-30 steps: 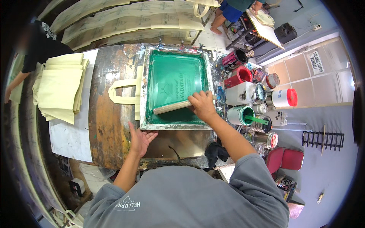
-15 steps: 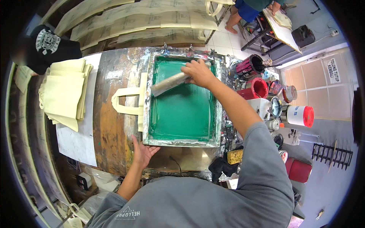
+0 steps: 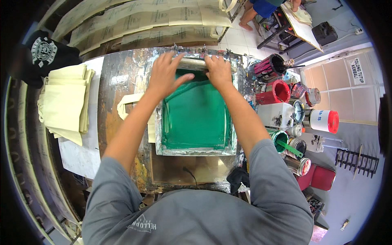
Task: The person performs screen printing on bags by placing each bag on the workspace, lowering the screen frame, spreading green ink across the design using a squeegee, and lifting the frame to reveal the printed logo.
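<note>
A screen-printing frame [image 3: 196, 152] lies on the worktable, its mesh coated with green ink [image 3: 196, 118]. At its far end a squeegee [image 3: 192, 62] lies crosswise, gripped near its right end by my right hand [image 3: 219, 73]. My left hand [image 3: 165, 75] is over the frame's far left corner, fingers stretched and thumb apart, beside the squeegee's left end; whether it touches the squeegee I cannot tell. A cream tote bag [image 3: 130, 99] lies partly under the frame, its handle sticking out to the left and partly hidden by my left forearm.
Stacked cream bags [image 3: 65, 102] lie at the left beside a person in a black shirt [image 3: 45, 53]. Ink cans [image 3: 277, 92], a green-inked can [image 3: 277, 139] and a black cloth [image 3: 238, 177] line the right side. Racks of printed bags [image 3: 163, 18] stand behind. Another person's leg [image 3: 248, 16] shows far right.
My left hand has risen from the frame's near left corner to its far end. My right hand has moved the squeegee away from me, turning it from slanted to crosswise.
</note>
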Tool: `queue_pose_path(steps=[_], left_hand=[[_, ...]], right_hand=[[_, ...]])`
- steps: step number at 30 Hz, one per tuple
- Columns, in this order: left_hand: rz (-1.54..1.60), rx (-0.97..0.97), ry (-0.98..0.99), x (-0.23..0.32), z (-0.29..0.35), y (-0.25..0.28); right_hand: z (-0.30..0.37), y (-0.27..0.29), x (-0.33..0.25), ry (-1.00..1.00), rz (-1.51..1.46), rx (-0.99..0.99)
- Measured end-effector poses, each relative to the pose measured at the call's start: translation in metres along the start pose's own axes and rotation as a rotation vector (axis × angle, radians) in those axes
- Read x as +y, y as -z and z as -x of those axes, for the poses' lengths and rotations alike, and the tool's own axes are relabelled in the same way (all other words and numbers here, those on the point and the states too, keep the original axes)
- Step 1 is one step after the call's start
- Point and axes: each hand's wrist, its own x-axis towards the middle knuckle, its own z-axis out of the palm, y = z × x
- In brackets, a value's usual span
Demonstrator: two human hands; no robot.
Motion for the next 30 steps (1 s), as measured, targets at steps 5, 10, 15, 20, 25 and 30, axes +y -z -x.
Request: queue_pose_path(steps=[5,10,15,20,25,30], left_hand=[[-0.183,-0.286,0.112,-0.035,-0.013,-0.063],[-0.241,-0.118,-0.023,-0.020,0.036,-0.058],[-0.206,-0.170,0.022,0.016,0.091,-0.034],[-0.131,-0.189,0.009,0.062,0.161,-0.006],[-0.128,-0.197,0.001,0.105,0.213,0.026],[0.000,-0.181,0.073,0.106,0.210,0.044]], right_hand=[[0.004,0.006,0.000,0.048,-0.017,-0.102],[0.048,0.016,-0.018,0.088,-0.017,-0.066],[0.106,0.024,-0.043,0.083,-0.074,-0.136],[0.196,0.038,-0.075,0.095,-0.082,-0.103],[0.266,0.052,-0.110,0.057,-0.063,-0.110],[0.257,0.053,-0.103,0.054,-0.106,-0.118]])
